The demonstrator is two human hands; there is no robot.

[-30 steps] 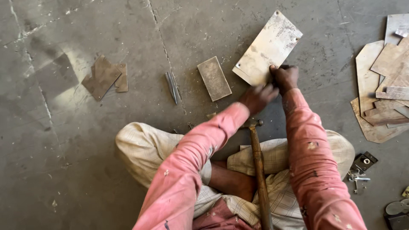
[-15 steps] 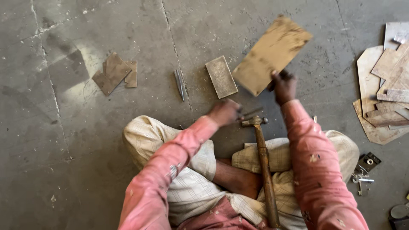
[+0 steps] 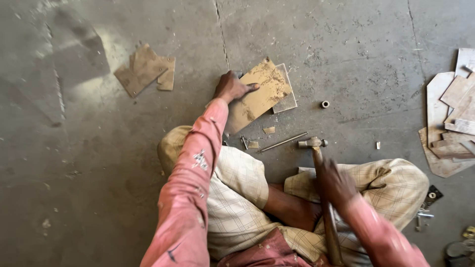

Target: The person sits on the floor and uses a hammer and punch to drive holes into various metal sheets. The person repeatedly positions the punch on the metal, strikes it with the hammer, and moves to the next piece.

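Already down flat on the concrete floor (image 3: 99,173): rusty tan metal plate (image 3: 260,96), lying askew over a smaller grey plate (image 3: 288,99) that peeks out along its right edge. Pinned there by the left hand (image 3: 232,88), palm and spread fingers pressed on the plate's left edge, not wrapped round it. Right hand (image 3: 336,184) closed about the wooden handle of a hammer (image 3: 316,144), near the lap, hammer head resting low on the floor and well short of the plate. So, by the look of it, placing and steadying done, no striking under way, no fresh marks to be made out on the plate. Hands well apart, plate far and left of the hammer hand. Between them a thin rod (image 3: 283,142) and a few scraps; small ring (image 3: 325,104) just right of the plates; stacked sheets (image 3: 450,118) at far right.
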